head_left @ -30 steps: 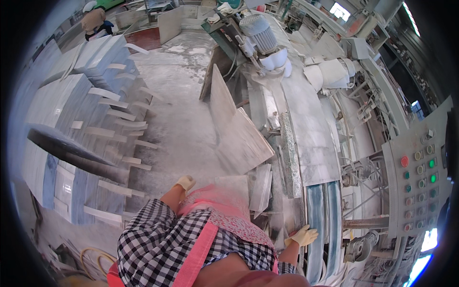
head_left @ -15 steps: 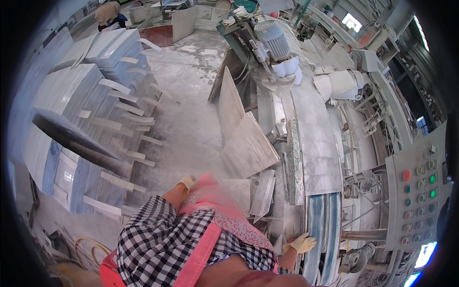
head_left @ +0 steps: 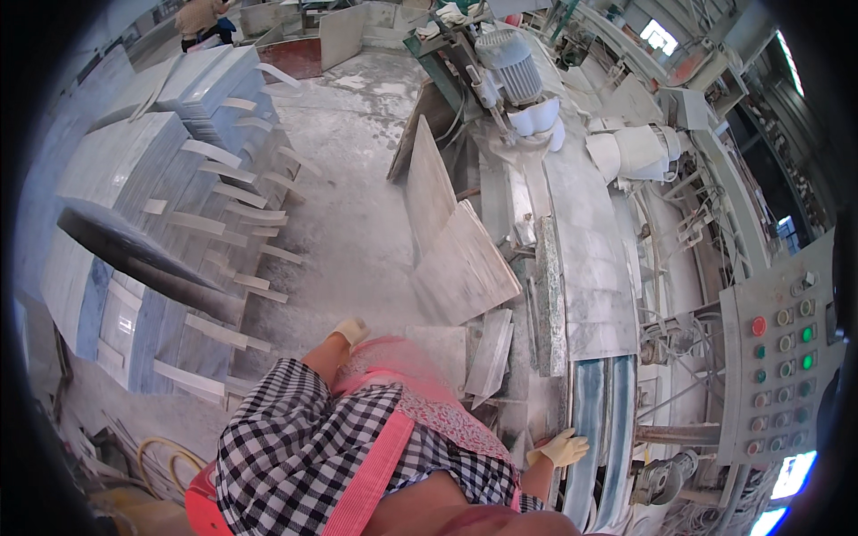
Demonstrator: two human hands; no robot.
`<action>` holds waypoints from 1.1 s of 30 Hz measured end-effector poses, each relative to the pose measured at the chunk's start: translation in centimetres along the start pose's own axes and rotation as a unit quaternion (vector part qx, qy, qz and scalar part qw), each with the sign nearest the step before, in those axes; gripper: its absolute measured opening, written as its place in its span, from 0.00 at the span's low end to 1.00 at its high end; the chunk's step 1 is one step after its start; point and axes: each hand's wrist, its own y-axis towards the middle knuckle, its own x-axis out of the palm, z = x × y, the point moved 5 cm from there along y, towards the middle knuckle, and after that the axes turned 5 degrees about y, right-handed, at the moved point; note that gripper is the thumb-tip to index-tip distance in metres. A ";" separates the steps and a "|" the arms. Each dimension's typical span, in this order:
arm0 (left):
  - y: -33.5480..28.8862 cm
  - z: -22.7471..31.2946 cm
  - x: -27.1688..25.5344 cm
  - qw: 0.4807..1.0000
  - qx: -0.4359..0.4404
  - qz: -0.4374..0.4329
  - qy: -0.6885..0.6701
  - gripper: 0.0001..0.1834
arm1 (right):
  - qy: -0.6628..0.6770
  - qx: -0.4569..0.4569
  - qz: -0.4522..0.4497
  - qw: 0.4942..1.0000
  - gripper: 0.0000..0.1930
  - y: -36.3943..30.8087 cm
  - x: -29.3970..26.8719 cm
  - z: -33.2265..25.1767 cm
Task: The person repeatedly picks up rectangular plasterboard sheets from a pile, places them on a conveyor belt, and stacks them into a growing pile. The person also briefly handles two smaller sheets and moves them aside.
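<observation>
Both my hands wear cream work gloves. My left hand (head_left: pixel 352 330) is beside the pink apron (head_left: pixel 384 362), away from the stacks; its fingers do not show clearly enough to tell whether they are closed. My right hand (head_left: pixel 565 448) is stretched over the near side of a long machine. Its fingers are extended and rest at the edge of a blue-grey strip (head_left: pixel 586 420), gripping nothing. Beyond that strip runs a second, narrower blue-grey one (head_left: pixel 617 429). A pale, dusty cover (head_left: pixel 590 304) lies over the machine farther along.
Stone slabs (head_left: pixel 134 179) with pale strips sticking out are stacked at left. Broken flat panels (head_left: pixel 465 268) lean against the machine's side. A grey motor (head_left: pixel 511 67) stands at the far end. On the right is a control panel (head_left: pixel 778 357) with lit green buttons. Another person (head_left: pixel 204 22) is at far left.
My left hand has shifted very slightly up, and the apron's edge has swung. My right hand stays at the strip, a little higher in view. The far person has moved slightly.
</observation>
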 end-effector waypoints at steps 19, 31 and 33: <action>3.1 -1.8 -0.7 0.998 0.048 -0.048 0.002 0.23 | 0.042 0.043 -0.056 0.997 0.30 -0.1 -0.9 -1.5; 0.1 2.1 -2.1 0.994 0.051 -0.042 -0.084 0.21 | 0.054 -0.040 0.068 0.995 0.22 0.1 -1.8 -3.0; -0.1 2.2 -2.2 0.994 0.059 -0.060 -0.069 0.21 | 0.059 -0.043 0.077 0.994 0.21 0.2 -1.9 -3.1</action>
